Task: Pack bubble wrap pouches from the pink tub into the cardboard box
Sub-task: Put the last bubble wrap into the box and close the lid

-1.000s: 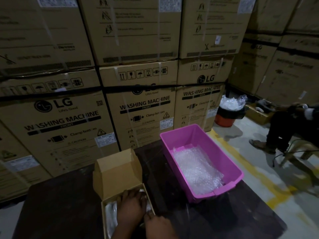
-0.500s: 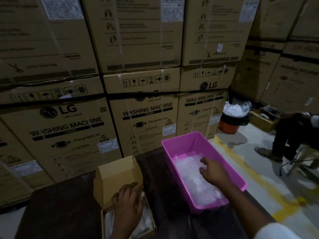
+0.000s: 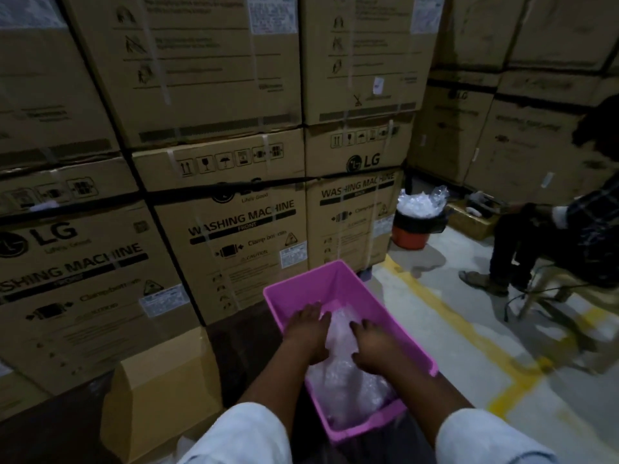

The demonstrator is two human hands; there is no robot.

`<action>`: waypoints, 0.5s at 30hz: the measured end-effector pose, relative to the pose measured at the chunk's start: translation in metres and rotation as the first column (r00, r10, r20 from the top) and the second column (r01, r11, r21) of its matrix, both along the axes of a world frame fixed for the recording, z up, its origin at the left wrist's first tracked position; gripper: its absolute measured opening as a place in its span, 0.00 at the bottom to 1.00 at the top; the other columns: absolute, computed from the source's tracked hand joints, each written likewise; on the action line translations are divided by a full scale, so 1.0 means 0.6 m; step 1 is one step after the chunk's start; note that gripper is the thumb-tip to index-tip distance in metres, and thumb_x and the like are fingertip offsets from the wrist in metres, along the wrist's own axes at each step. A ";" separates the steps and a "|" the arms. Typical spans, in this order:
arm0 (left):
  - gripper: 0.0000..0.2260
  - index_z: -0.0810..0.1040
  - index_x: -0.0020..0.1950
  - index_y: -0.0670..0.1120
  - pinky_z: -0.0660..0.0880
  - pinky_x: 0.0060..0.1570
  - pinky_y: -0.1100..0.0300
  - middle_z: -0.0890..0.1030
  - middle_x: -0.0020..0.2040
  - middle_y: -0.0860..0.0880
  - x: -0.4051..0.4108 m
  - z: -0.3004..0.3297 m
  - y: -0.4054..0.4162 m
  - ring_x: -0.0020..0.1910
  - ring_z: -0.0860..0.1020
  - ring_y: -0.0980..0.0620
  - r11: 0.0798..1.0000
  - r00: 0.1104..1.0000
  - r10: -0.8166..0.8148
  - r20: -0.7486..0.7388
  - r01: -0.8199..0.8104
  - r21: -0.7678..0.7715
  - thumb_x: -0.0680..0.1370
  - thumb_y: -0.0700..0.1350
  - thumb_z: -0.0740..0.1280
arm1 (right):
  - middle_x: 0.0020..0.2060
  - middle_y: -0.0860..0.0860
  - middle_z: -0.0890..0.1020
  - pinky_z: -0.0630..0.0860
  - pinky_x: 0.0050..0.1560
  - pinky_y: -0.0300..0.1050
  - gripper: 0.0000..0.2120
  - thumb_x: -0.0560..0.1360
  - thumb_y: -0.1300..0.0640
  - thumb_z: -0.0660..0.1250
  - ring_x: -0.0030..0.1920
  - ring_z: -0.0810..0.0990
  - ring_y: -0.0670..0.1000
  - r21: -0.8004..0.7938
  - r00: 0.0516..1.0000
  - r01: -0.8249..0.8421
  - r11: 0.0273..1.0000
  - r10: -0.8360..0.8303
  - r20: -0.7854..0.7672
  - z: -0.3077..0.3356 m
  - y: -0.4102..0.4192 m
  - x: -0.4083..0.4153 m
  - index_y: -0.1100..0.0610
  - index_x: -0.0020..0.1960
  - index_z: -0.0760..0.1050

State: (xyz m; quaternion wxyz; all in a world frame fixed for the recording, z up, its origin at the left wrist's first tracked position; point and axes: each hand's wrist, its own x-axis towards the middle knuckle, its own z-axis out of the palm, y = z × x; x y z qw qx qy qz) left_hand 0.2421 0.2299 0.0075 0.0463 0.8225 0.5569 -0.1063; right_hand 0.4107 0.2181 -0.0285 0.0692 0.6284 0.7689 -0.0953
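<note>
Head view: both my hands are inside the pink tub (image 3: 338, 279), lower centre of the frame. My left hand (image 3: 306, 333) lies palm down, fingers curled onto the bubble wrap pouches (image 3: 338, 373). My right hand (image 3: 375, 346) grips the same pile from the other side, fingers bent into it. The cardboard box (image 3: 164, 396) stands at lower left on the dark worktop (image 3: 231, 363), flap raised. Stacked washing-machine cartons (image 3: 231, 229) fill the upper frame.
</note>
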 end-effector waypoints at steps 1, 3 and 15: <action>0.39 0.52 0.78 0.48 0.57 0.73 0.46 0.50 0.79 0.41 0.004 -0.018 0.007 0.76 0.55 0.40 0.999 0.999 0.000 -0.046 -0.003 -0.052 0.74 0.53 0.70 | 0.68 0.61 0.67 0.72 0.61 0.51 0.35 0.74 0.48 0.66 0.63 0.71 0.61 -0.018 1.000 -0.003 1.000 0.003 0.006 -0.006 -0.002 0.003 0.56 0.75 0.56; 0.41 0.51 0.78 0.48 0.60 0.71 0.46 0.52 0.78 0.40 0.010 -0.046 0.020 0.75 0.58 0.40 0.989 0.994 -0.007 -0.111 -0.010 -0.150 0.73 0.55 0.70 | 0.67 0.60 0.68 0.72 0.59 0.52 0.33 0.74 0.48 0.65 0.63 0.72 0.62 -0.033 1.000 -0.007 0.999 0.007 0.023 -0.015 -0.004 0.009 0.56 0.74 0.58; 0.32 0.64 0.73 0.50 0.69 0.63 0.49 0.68 0.69 0.44 0.025 -0.106 0.046 0.66 0.70 0.43 0.974 0.998 -0.005 -0.058 -0.008 -0.225 0.72 0.53 0.71 | 0.62 0.59 0.72 0.73 0.54 0.52 0.23 0.75 0.59 0.64 0.60 0.74 0.61 -0.123 0.986 -0.107 0.987 0.121 0.112 -0.044 0.014 -0.014 0.58 0.68 0.64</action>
